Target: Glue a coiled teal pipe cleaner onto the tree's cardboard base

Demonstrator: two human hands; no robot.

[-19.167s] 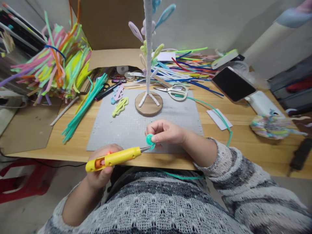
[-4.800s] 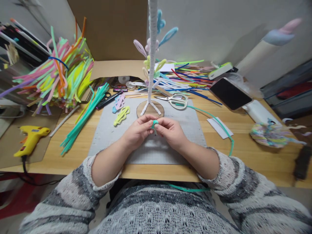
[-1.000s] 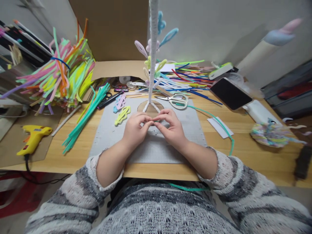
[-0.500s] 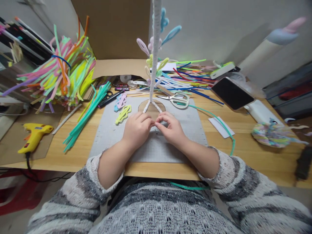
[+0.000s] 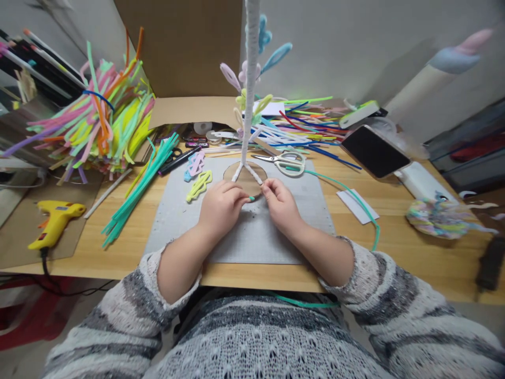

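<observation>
My left hand [image 5: 223, 205] is closed in a pinch on a green pipe cleaner [image 5: 251, 198], only its small tip showing past the fingertips. My right hand [image 5: 281, 204] also pinches, beside the right leg of a white wrapped stem [image 5: 250, 84]; whatever lies between those fingers is hidden. The stem stands upright on a round cardboard base [image 5: 249, 188], its foot split into two legs. Pastel loops and a blue flower [image 5: 264, 34] show by its upper part. Scissors [image 5: 290, 163] lie behind my right hand, and bent yellow [image 5: 199, 186] and pink-blue pipe cleaner shapes [image 5: 195, 166] left of the base.
A grey cutting mat [image 5: 260, 245] lies under my hands. On the left are green pipe cleaners [image 5: 142, 189], a yellow glue gun [image 5: 57, 221] and a large multicoloured bundle [image 5: 102, 116]. Loose pipe cleaners [image 5: 292, 129], a phone [image 5: 375, 151] and a white card [image 5: 357, 205] are at the right.
My hands have come apart. The right has shifted slightly right and up towards the stem's leg, while the left stays about where it was, a green tip now showing.
</observation>
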